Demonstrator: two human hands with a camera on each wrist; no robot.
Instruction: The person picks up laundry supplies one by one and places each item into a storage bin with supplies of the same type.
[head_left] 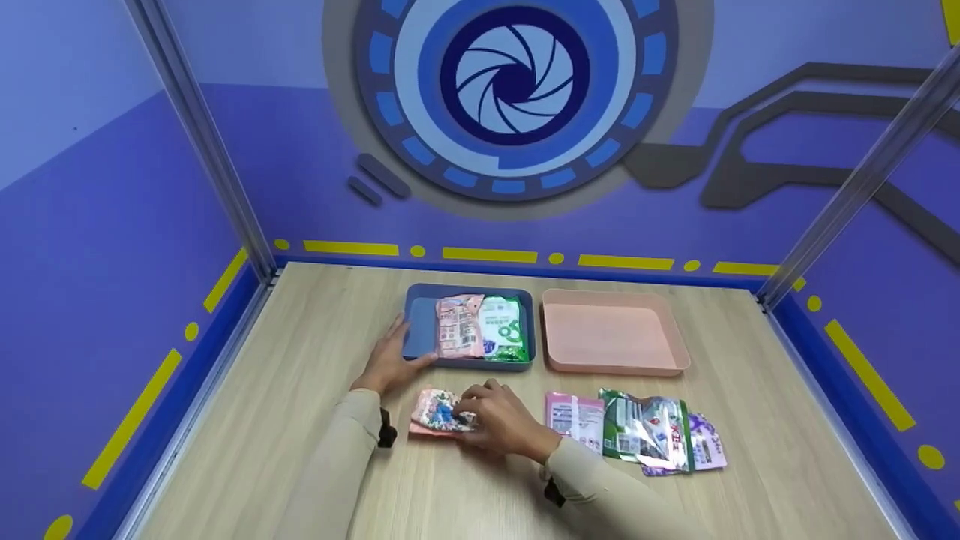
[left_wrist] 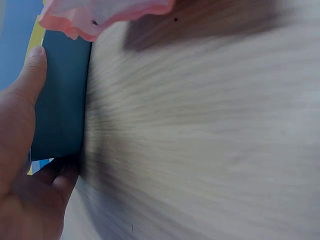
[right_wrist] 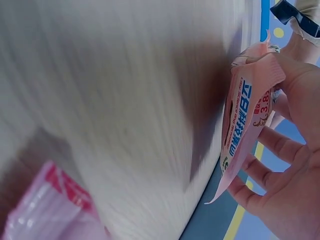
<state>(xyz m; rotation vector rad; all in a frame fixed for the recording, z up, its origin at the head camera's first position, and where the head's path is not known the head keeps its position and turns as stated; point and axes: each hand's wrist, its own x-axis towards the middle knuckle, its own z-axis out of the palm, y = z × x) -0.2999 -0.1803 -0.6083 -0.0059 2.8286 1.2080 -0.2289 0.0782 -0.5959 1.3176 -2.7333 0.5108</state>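
Fingers of the right hand [head_left: 501, 421] pinched a pink, flower-printed packet [head_left: 435, 409], tilted and raised above the wooden table [head_left: 420, 487], just in front of the blue tray [head_left: 421, 322]. The left hand [head_left: 388, 364] touched that tray's near left corner, its thumb along the near wall and spread from the fingers at the side. Two packets [head_left: 459, 330] lay inside, and other packets [head_left: 630, 431] lay before the pink tray [head_left: 615, 330].

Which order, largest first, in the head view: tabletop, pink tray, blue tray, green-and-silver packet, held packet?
Tabletop
Pink tray and blue tray: too alike to rank
Green-and-silver packet
Held packet, partly hidden by the right hand
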